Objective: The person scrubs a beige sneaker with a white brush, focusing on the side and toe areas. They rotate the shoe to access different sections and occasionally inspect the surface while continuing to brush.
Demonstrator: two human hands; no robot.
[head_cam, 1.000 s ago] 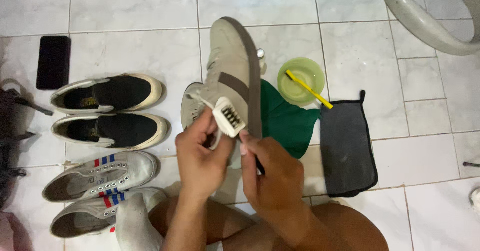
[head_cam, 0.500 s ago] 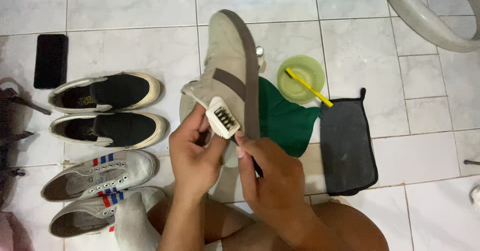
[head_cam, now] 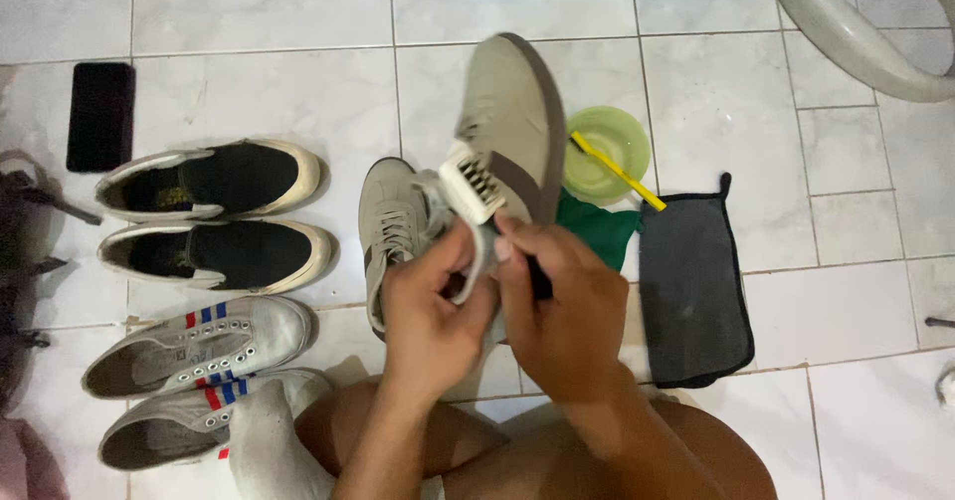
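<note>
The left hand (head_cam: 433, 311) closes its fingers (head_cam: 453, 251) around the handle of a white brush (head_cam: 473, 182), whose head rests against the side of a beige sneaker (head_cam: 512, 127). The right hand (head_cam: 567, 311) grips that sneaker from the heel end, holding it raised above the tiled floor (head_cam: 279, 92) with its toe toward 12 o'clock. Its mate (head_cam: 393, 226) lies on the tiles at 9 o'clock of the hands. The shoe looks light, with a soft fabric upper and a firm sole; the heel and sole edge seem the steadiest hold. A green bowl (head_cam: 607, 142) with a yellow toothbrush (head_cam: 617, 172) sits at 2 o'clock, beside a dark cloth (head_cam: 691, 281).
</note>
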